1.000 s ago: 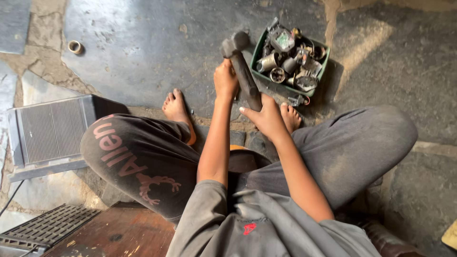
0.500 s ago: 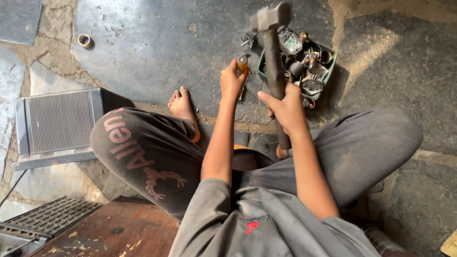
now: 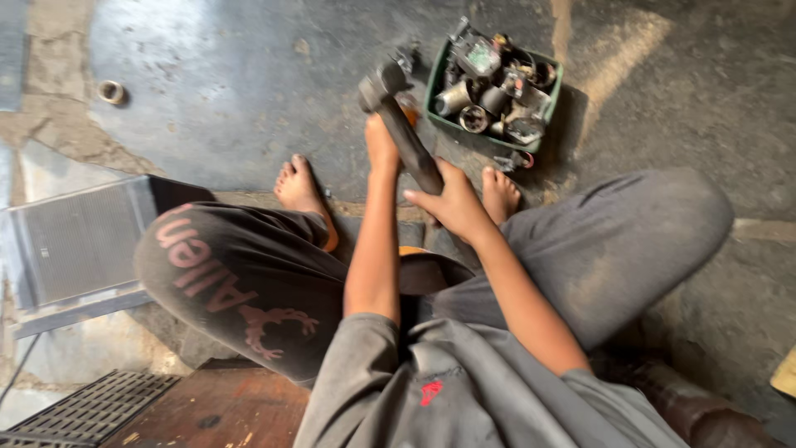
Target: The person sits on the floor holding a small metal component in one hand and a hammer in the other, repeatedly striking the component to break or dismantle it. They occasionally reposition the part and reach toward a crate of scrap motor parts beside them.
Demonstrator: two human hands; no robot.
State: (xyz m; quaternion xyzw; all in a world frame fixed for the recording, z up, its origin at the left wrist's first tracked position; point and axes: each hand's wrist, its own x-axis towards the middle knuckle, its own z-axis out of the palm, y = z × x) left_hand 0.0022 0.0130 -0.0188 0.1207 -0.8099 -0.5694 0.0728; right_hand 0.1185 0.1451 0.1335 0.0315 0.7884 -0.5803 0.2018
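Observation:
My right hand (image 3: pixel 456 203) grips the dark handle of a hammer (image 3: pixel 398 124). The hammer slants up and to the left, its head low over the floor beside the tray. My left hand (image 3: pixel 381 143) is just under the hammer head, closed on a small piece with an orange spot (image 3: pixel 407 106) that it holds against the concrete. Most of that piece is hidden by the hammer and by blur. My bare feet rest on the floor on either side of the hands.
A green tray (image 3: pixel 434 90) full of several metal parts stands just right of the hammer head. A metal ring (image 3: pixel 110 91) lies at far left. A finned radiator panel (image 3: pixel 75 241) sits beside my left knee, with a black grate (image 3: pixel 91 406) and a wooden board (image 3: pixel 224 406) near me.
Half a second ago the hammer was raised upright over the tray. It has now swung down and left toward the piece under my left hand.

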